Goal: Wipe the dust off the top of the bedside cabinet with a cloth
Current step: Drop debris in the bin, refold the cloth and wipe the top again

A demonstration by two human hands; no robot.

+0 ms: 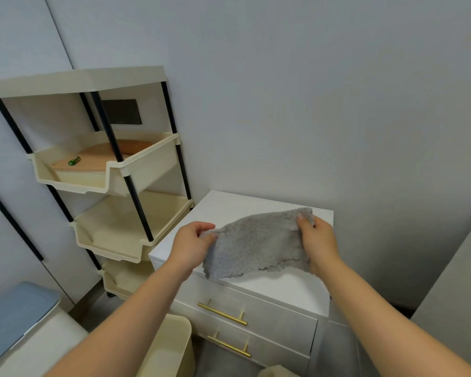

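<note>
The grey cloth (256, 243) is stretched between both hands above the white top of the bedside cabinet (291, 291), and that is the relation the coming move turns on: the cloth hangs over the surface, not on it. Its long axis runs left to right, rising a little toward the far right corner. The left hand (195, 242) pinches the near-left end with its grip closed on the fabric; the right hand (317, 236) pinches the far-right top corner in the same way, thumb over the edge. The scalloped lower hem droops toward the near edge of the top, and it looks to hang just clear of the surface, though the angle makes that hard to judge.

The cabinet top lies directly below and slightly beyond both grips, with bare white showing at the far left and along the near right. Both hands are about equally near it. Wiping seems not yet begun; the cloth likely needs lowering flat or bunching into one hand first.
</note>
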